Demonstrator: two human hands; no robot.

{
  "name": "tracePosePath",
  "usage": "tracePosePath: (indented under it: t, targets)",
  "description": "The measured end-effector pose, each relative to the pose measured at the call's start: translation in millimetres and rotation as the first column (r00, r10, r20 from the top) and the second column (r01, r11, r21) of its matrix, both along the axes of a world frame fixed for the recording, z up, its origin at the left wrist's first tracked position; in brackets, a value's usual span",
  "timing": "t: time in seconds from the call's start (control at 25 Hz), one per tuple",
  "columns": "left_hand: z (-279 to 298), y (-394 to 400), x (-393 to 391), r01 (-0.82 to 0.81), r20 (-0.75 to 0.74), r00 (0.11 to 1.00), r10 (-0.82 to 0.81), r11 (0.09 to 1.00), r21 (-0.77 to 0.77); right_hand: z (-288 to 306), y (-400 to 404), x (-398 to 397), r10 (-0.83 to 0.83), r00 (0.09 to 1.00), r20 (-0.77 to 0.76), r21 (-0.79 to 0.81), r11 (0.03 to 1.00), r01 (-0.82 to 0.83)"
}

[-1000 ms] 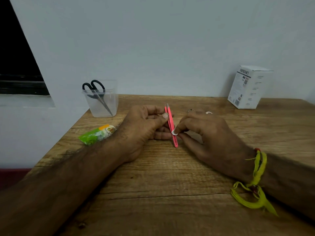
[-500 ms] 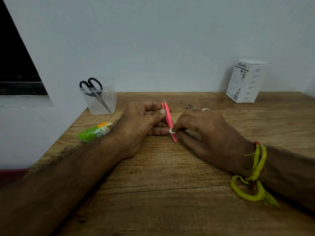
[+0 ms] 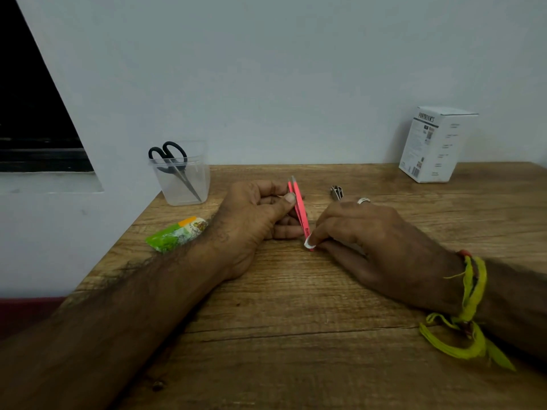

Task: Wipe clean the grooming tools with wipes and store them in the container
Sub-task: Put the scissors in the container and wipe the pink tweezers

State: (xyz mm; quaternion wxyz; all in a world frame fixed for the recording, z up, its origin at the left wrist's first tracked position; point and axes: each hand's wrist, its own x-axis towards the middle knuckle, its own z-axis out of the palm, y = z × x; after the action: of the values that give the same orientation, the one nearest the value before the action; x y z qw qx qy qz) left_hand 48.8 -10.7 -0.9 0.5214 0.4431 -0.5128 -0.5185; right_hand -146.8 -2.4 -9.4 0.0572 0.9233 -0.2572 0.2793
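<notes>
Pink tweezers (image 3: 299, 207) gripped by left hand (image 3: 254, 220), tips pointing away; right hand (image 3: 355, 232) pinching wipe (image 3: 309, 243) at near end

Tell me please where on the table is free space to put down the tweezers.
Bare wood lies between the container and the left hand, along the near edge below both forearms, and right of the right hand up to the white box. It is crowded around the pink tweezers, the nail clipper and the wipe packet.
</notes>
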Motion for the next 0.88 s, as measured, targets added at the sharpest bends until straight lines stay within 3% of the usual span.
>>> tracePosePath:
  t: [0.32, 0.44, 0.6, 0.76, 0.88]
  targets:
    - [-1.9, 0.0, -0.5, -0.015, -0.015, 1.0, 0.015, 1.0, -0.012, 1.7, 1.9, 1.3, 0.023, 0.999, -0.023, 0.062, 0.998, -0.021]
    - [-1.0, 3.0, -2.3, -0.003, 0.009, 1.0, 0.003, 0.999, -0.05, 3.4, 3.5, -1.1, -0.024, 0.991, 0.135, 0.169, 0.986, 0.001]
    - [-0.2, 4.0, -3.7, -0.02, 0.029, 0.999, 0.022, 0.997, -0.07, 6.2, 1.2, 0.2, -0.269, 0.832, 0.485, 0.441, 0.897, 0.033]
    - [3.3, 5.1, -4.9, 0.015, -0.034, 0.999, -0.015, 1.0, -0.001, 7.8, -1.4, 4.9, -0.4, 0.662, 0.634, 0.625, 0.77, -0.133]
    - [4.0, 9.3, -6.2, 0.043, 0.005, 0.999, -0.043, 0.998, -0.045, 8.1, 1.5, 6.3, -0.415, 0.61, 0.675, 0.642, 0.738, -0.209]
